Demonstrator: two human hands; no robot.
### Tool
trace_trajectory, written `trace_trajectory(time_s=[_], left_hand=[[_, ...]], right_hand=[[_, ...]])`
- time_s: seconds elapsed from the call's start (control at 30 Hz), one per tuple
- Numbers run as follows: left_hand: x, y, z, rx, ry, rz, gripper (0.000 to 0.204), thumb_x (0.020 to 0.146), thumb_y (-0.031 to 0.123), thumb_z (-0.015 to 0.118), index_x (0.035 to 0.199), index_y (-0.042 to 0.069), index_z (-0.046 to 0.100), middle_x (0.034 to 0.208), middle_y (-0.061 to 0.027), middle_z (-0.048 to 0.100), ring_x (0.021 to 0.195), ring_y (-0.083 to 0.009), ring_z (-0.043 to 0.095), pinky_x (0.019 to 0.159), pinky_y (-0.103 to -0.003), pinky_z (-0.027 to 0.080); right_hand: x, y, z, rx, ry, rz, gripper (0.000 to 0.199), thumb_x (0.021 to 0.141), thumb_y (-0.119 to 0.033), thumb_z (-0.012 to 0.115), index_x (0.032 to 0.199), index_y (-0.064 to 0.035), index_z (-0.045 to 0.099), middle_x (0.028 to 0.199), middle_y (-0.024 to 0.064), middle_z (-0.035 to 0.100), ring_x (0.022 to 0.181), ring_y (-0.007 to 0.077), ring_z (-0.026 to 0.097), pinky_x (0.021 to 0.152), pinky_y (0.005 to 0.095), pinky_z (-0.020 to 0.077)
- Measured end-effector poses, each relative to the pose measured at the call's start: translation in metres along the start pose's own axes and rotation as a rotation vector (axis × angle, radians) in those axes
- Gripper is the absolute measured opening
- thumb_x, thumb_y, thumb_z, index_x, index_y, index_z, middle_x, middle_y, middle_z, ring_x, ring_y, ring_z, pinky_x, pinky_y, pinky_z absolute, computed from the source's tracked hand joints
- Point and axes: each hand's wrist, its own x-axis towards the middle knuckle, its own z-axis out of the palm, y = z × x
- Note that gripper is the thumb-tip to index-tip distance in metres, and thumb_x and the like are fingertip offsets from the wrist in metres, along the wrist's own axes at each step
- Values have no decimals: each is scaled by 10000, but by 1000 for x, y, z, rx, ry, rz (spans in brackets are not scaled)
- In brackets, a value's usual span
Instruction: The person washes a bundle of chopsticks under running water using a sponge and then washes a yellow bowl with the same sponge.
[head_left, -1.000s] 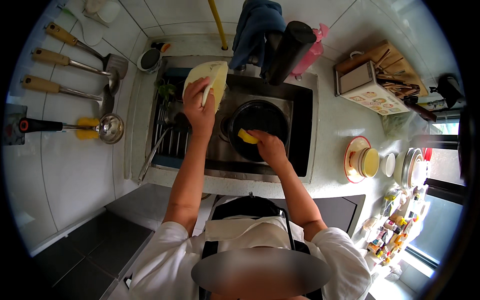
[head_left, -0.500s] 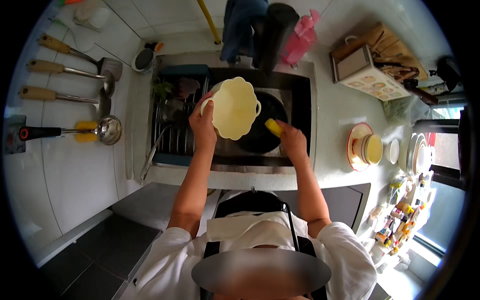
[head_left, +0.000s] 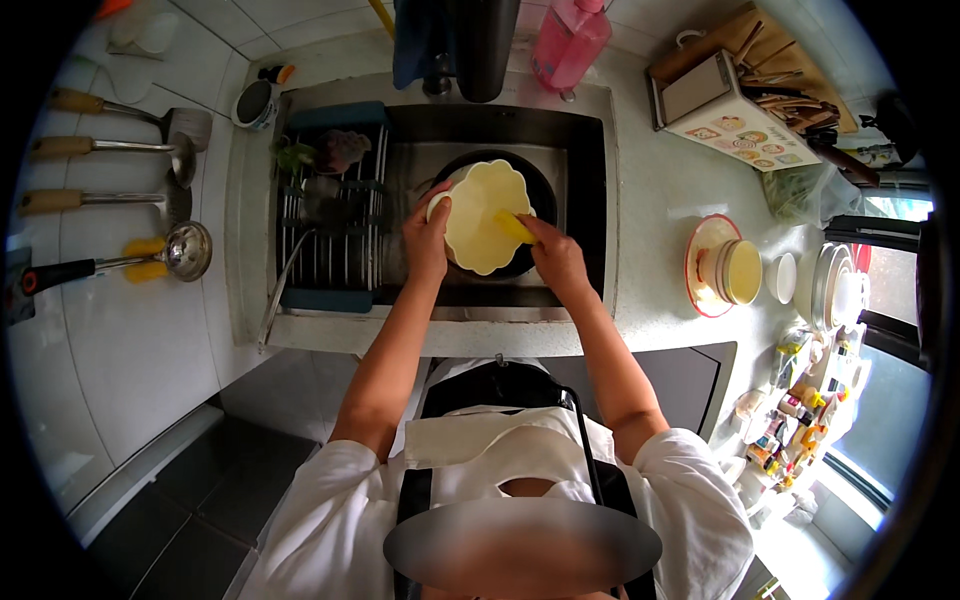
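Observation:
My left hand [head_left: 428, 238] grips a pale yellow bowl [head_left: 480, 205] by its left handle, thumb over the scalloped rim. The bowl is held above the sink [head_left: 588, 215], its inside facing up. Pinched in my right hand [head_left: 560, 262] is a yellow sponge [head_left: 514, 226], which reaches over the right rim into the bowl. Below the bowl, a round black pan [head_left: 541, 188] lies in the sink, mostly hidden by the bowl and my hand.
A dish rack [head_left: 345, 300] spans the sink's left side. Behind stand a dark faucet [head_left: 487, 50] and a pink bottle [head_left: 570, 45]. Stacked cups [head_left: 738, 272] on a red-rimmed plate [head_left: 704, 240] and a utensil holder [head_left: 735, 115] occupy the right counter. Ladles and spatulas hang left.
The sponge in my right hand has moved from beside the bowl to its inside. My left hand still holds the bowl. The whole view has shifted a little.

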Motion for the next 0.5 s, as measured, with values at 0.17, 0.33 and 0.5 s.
trace_trajectory(time_s=[0.17,0.33,0.5], left_hand=[[5,-10,-2,-65,-19,-43,312,823,165,556,1078,-14,542,1026,-82,568,915,-131,536,797,-237,412],[11,-17,-10,-133,-13,-102,332,825,183,554,1084,-24,534,1039,-78,565,933,-130,526,815,-245,394],[26,-27,-30,-213,-50,-141,322,824,186,559,1052,-41,552,1015,-51,575,910,-91,496,797,-225,370]], right_hand=[[11,11,23,-149,-116,-302,374,721,-20,504,1060,-170,550,1068,44,553,1003,208,527,764,297,475],[19,28,41,-347,-189,-367,428,710,-11,521,1086,-214,539,1138,24,496,1073,236,477,809,316,465],[16,39,46,-373,-225,-445,398,694,-96,570,1079,-187,528,1164,101,463,1111,272,431,828,338,445]])
